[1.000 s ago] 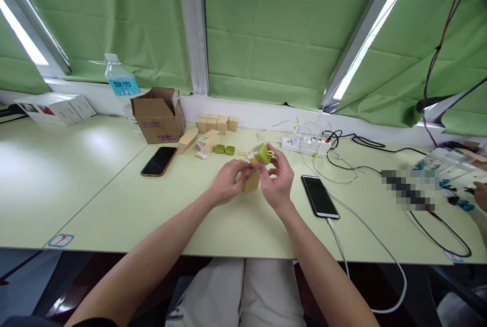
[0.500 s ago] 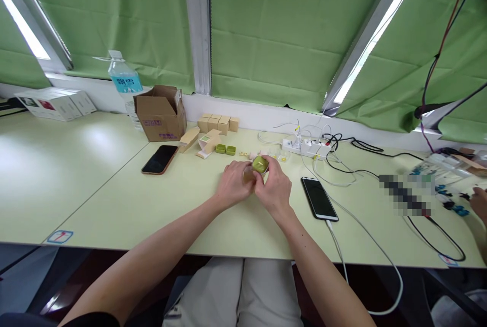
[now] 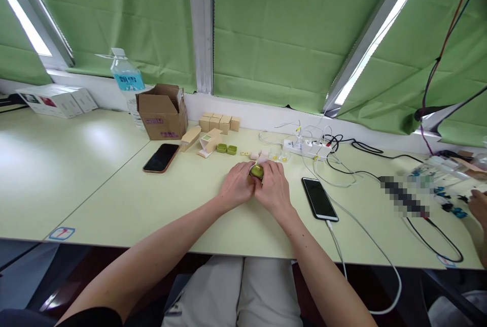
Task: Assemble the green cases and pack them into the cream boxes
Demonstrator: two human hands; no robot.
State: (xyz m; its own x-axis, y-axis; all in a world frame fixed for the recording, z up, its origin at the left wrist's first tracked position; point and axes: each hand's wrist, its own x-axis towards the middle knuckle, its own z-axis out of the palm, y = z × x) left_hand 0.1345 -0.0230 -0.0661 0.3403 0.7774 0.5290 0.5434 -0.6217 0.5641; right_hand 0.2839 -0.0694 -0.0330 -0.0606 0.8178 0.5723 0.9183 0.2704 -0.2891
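Note:
Over the table in front of me, my left hand (image 3: 238,184) and my right hand (image 3: 274,183) come together around a small shiny green case (image 3: 257,171). Both are closed, with fingers wrapped about its sides, so only its rounded green face shows. Just beyond my fingers lie small pink pieces (image 3: 258,155), a few tiny yellowish pieces (image 3: 244,153) and clear pieces with yellow centres (image 3: 279,157). Two green square cups (image 3: 227,149) sit farther back, beside an opened small carton (image 3: 210,141).
Several little cardboard boxes (image 3: 219,122) stand by the wall, near a larger brown box (image 3: 162,112) and a water bottle (image 3: 127,75). One phone (image 3: 161,158) lies left, another phone (image 3: 319,199) right on a cable. Behind is a power strip (image 3: 307,148). Another person's hand (image 3: 478,206) is far right.
My hands have closed in around the green case, which now sits lower and is more covered. The brownish, see-through part beside it is no longer clearly visible.

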